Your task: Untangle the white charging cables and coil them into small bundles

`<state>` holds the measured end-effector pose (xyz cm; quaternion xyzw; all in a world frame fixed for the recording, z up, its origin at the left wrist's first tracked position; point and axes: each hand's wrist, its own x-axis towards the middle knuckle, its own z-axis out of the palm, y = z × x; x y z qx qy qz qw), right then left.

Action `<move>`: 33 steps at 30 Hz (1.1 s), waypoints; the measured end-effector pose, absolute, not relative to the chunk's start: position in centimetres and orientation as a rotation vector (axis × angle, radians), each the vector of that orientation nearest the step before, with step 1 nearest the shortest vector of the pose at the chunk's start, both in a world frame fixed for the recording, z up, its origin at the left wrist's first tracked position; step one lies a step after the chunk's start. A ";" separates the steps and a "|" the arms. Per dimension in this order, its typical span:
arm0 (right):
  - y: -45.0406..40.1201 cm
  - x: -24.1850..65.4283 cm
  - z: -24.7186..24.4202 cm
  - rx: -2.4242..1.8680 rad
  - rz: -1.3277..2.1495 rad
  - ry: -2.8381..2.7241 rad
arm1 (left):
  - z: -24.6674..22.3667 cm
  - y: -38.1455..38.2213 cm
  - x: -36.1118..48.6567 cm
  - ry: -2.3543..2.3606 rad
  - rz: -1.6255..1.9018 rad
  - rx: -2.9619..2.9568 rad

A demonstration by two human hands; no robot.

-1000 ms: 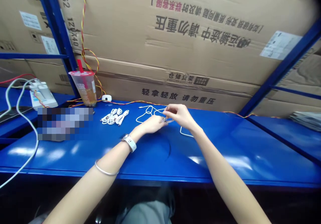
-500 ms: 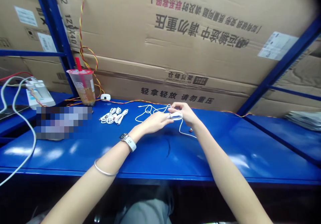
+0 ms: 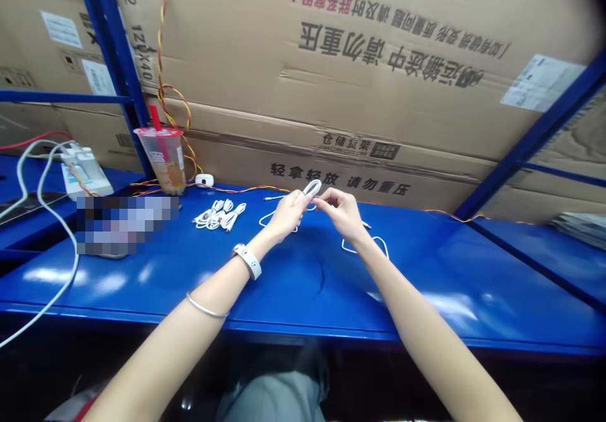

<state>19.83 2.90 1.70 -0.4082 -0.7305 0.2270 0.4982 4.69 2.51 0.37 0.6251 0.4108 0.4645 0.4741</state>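
Observation:
My left hand [image 3: 285, 217] is closed around a coiled white cable [image 3: 312, 188], and the coil's loop sticks up past the fingers. My right hand [image 3: 343, 212] pinches with thumb and forefinger at the side of this coil; what lies between the fingertips is too small to make out. Behind my left hand, part of a loose white cable [image 3: 262, 220] lies on the blue tabletop [image 3: 284, 296]. Another white cable piece [image 3: 384, 243] curves out by my right wrist. Several bundled white cables [image 3: 219, 215] rest to the left of my hands.
A drink cup [image 3: 165, 163] with a red straw and a white earbud case [image 3: 204, 180] stand at the back left. Nearer are a blurred-out object [image 3: 127, 226] and a white power adapter [image 3: 88, 173] with cords. Large cardboard boxes [image 3: 265, 119] wall off the back; blue shelf posts [image 3: 530, 138] flank them.
My left hand has turned, so the coil now points upward instead of lying level. My right fingers have shifted from over the coil to its side. The view has moved slightly.

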 end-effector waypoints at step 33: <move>2.2 20.9 3.1 -0.967 0.000 -2.223 | -0.8 3.4 3.1 0.883 0.988 2.299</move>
